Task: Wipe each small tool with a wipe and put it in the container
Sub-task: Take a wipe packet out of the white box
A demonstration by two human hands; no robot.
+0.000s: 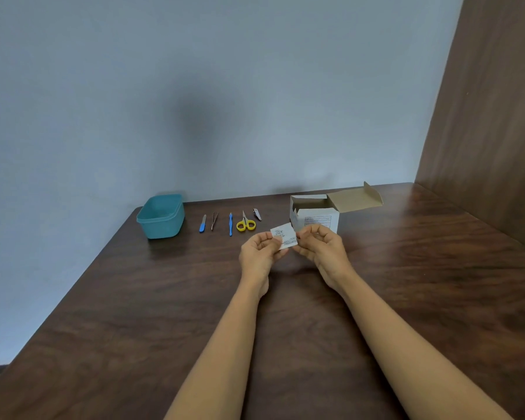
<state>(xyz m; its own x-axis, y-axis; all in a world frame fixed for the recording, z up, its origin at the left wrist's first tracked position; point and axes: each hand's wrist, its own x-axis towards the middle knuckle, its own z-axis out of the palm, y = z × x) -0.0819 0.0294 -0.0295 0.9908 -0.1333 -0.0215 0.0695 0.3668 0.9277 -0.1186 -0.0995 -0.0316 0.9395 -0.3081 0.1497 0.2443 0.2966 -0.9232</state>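
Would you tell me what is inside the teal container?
The teal container shows only its bare inner walls; no tool shows in it. Its near wall hides part of the floor, so something lying flat there cannot be ruled out.

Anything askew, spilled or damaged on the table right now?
Nothing stands out. The nail file, tweezers, blue tool, yellow scissors and nail clipper lie in a neat row between the teal container and the open white box. The left hand and right hand pinch a small wipe packet.
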